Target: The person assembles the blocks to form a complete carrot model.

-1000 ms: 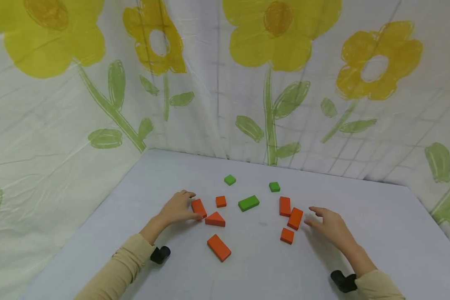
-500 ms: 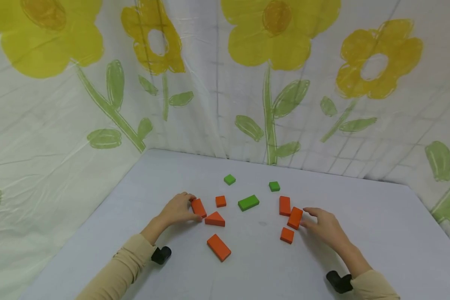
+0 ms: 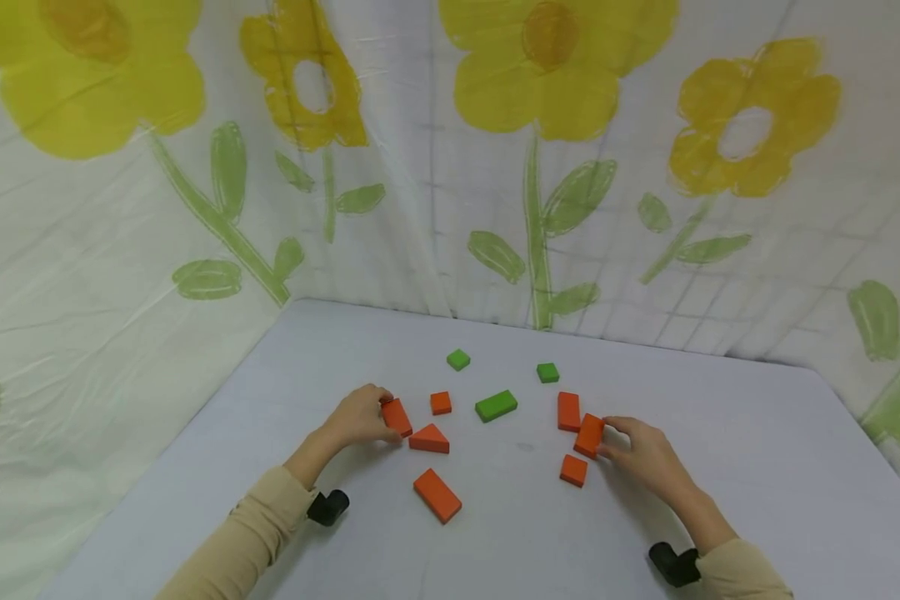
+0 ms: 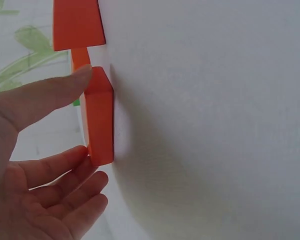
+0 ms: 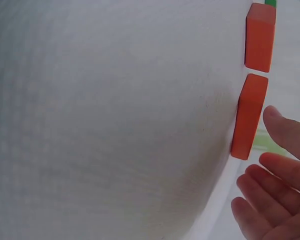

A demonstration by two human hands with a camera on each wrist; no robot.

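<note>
An orange rectangular block (image 3: 397, 417) lies flat on the left side of the table, and my left hand (image 3: 357, 417) pinches it by its two ends, the thumb at the near end. In the left wrist view the thumb tip overlaps one end of that block (image 4: 100, 125), with the index fingertip at the other. On the right, another orange rectangular block (image 3: 589, 436) rests on the table. My right hand (image 3: 645, 452) is spread around its right side; in the right wrist view a small gap shows between the thumb and this block (image 5: 249, 120).
Beside the left block lie an orange triangular block (image 3: 430, 439) and an orange square block (image 3: 441, 403). Nearer is an orange rectangular block (image 3: 437, 496). By the right block are an orange rectangle (image 3: 568, 412) and square (image 3: 573, 471). Green blocks (image 3: 497, 406) lie further back. A flowered curtain (image 3: 420, 208) hangs behind.
My right hand has moved left, up to the right-hand orange block. My left fingers have closed in on the ends of the left block. The blocks have stayed in place.
</note>
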